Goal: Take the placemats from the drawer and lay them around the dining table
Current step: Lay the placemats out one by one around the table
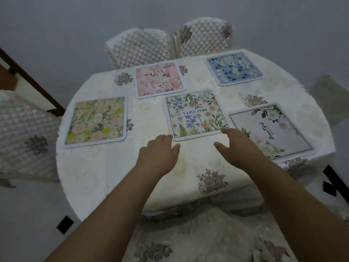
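Observation:
Several floral placemats lie flat on the round dining table (105,176). A green-yellow mat (96,121) is at the left, a pink mat (159,79) at the far middle, a blue mat (234,68) at the far right. A mat printed "BEAUTIFUL" (195,114) lies in the middle, and a grey mat with white flowers (272,129) at the right. My left hand (158,151) hovers by the near left corner of the middle mat, fingers loosely bent, holding nothing. My right hand (238,146) reaches to that mat's near right corner, fingers spread, partly over the grey mat.
A cream floral tablecloth covers the table. Two quilted chairs (139,47) (204,37) stand at the far side and a third (24,133) at the left. A draped chair seat (207,237) sits right in front of me. A dark wooden rail (32,80) runs at the left.

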